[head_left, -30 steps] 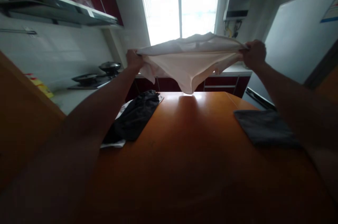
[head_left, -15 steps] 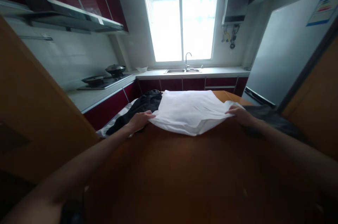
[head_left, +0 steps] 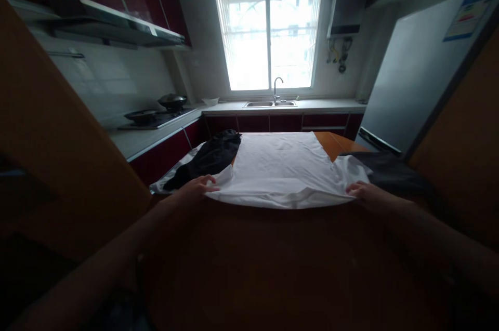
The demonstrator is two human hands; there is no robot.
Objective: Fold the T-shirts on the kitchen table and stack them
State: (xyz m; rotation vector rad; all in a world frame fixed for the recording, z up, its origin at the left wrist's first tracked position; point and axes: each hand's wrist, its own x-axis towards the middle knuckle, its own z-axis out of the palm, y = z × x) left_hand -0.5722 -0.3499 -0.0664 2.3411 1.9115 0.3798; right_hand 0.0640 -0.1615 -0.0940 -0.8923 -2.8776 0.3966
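A white T-shirt (head_left: 283, 167) lies spread flat on the far half of the orange wooden table (head_left: 273, 258). My left hand (head_left: 194, 188) rests at the shirt's near left corner by the sleeve, its fingers pinched on the fabric. My right hand (head_left: 364, 193) sits at the near right corner, fingers closed on the edge of the cloth by the other sleeve. Both arms reach forward across the table.
A dark garment (head_left: 206, 159) lies over a pale cloth at the table's left edge. A folded dark grey cloth (head_left: 390, 172) lies at the right. Behind are a stove with pans (head_left: 156, 110), a sink (head_left: 268, 104) under the window and a refrigerator (head_left: 413, 76) at right.
The shirt was held up in the air between both hands a second ago. It has come down onto the table and been drawn out flat and wider toward me.
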